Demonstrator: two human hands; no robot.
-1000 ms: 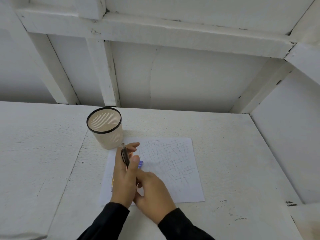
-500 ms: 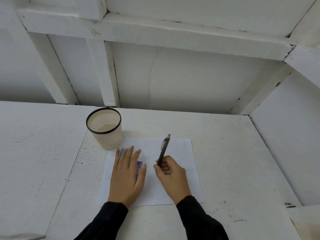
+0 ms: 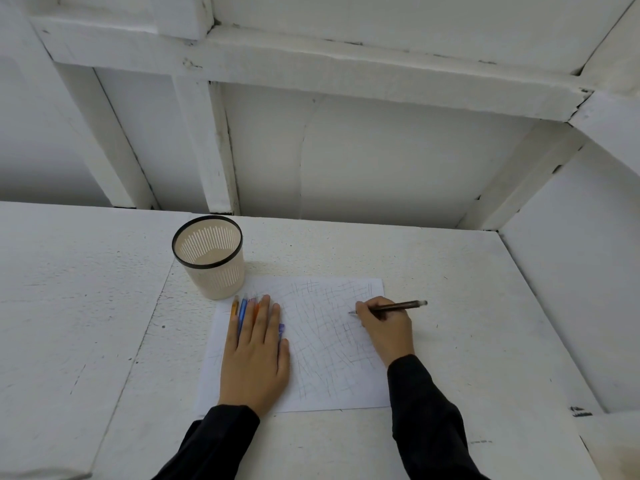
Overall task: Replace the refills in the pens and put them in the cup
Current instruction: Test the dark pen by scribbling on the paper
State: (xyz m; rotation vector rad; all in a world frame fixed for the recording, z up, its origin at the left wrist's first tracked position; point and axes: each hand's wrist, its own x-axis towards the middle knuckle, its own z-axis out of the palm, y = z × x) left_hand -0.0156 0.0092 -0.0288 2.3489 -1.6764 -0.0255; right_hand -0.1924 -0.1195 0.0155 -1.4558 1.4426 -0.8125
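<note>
A beige slotted cup [image 3: 212, 259] with a black rim stands on the white table, just beyond the paper's far left corner. My left hand [image 3: 255, 355] lies flat, fingers spread, on several coloured pens [image 3: 242, 311] at the left side of a scribbled paper sheet [image 3: 329, 348]; orange and blue pen ends stick out past my fingers. My right hand [image 3: 386, 329] grips a dark pen [image 3: 398, 306] in a writing hold, its tip touching the paper near the right side.
The white table [image 3: 86, 306] ends at a white wall with beams behind and a side wall [image 3: 581, 289] on the right. Black sleeves cover both forearms. A small dark mark [image 3: 580, 412] sits at the table's right edge.
The dark pen passed from my left hand to my right, then tilted down from upright until its tip met the paper. My left hand settled flat on the coloured pens.
</note>
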